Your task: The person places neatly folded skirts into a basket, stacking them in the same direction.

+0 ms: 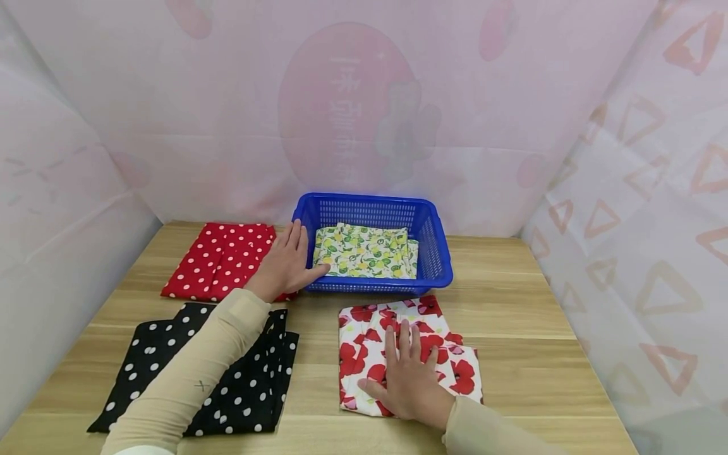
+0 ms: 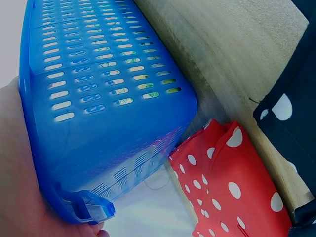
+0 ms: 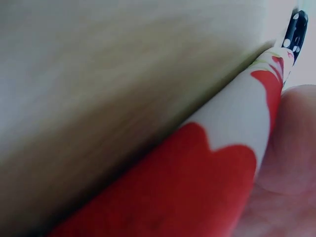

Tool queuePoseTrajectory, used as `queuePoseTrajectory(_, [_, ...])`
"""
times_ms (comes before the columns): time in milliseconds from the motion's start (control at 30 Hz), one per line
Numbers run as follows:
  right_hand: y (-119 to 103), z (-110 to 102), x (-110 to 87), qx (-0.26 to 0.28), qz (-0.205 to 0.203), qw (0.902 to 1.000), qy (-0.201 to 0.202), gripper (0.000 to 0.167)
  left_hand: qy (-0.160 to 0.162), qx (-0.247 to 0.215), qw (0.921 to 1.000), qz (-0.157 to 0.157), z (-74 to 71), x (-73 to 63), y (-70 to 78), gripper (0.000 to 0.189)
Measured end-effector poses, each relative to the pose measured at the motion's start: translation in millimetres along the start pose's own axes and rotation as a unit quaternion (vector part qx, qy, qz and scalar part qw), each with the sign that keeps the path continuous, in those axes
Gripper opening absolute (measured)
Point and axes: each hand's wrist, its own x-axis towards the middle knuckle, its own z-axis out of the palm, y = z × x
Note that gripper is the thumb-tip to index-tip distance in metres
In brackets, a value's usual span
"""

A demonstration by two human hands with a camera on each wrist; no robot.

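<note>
We see the left hand (image 1: pixel 287 262) open, its fingers straight along the left rim of a blue rectangular perforated plastic basket (image 1: pixel 430 246), thumb spread toward the front corner. The right hand (image 1: pixel 412 382) is open too — fingers splayed on a folded white cloth with red flowers (image 1: pixel 366 347), which lies on the wooden tabletop (image 1: pixel 512 328) before the basket. Inside the basket we see a folded white cloth with yellow-green lemon print (image 1: pixel 366 249). Left of it lies a red white-dotted cloth (image 1: pixel 222 262); nearer us, a black white-dotted cloth (image 1: pixel 244 379) — partly hidden by the left sleeve (image 1: pixel 188 373).
</note>
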Motion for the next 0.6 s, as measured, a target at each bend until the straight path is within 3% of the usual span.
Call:
queuePoseTrajectory(333, [-24.1, 0.2, 2.4, -0.013, 0.001, 0.9999, -0.002, 0.115, 0.004, 0.001, 1.0, 0.0, 1.1, 0.7, -1.4, 0.108])
queuePoseTrajectory(467, [-21.8, -3.9, 2.1, -0.025, -0.014, 0.9996, 0.006, 0.113, 0.007, 0.0, 1.0, 0.005, 2.4, 1.4, -2.5, 0.107])
queuePoseTrajectory(600, [-9.7, -18.4, 0.8, 0.007, -0.037, 0.9993, 0.002, 0.104, 0.015, -0.001, 0.9999, 0.007, 2.6, 0.7, -2.4, 0.103])
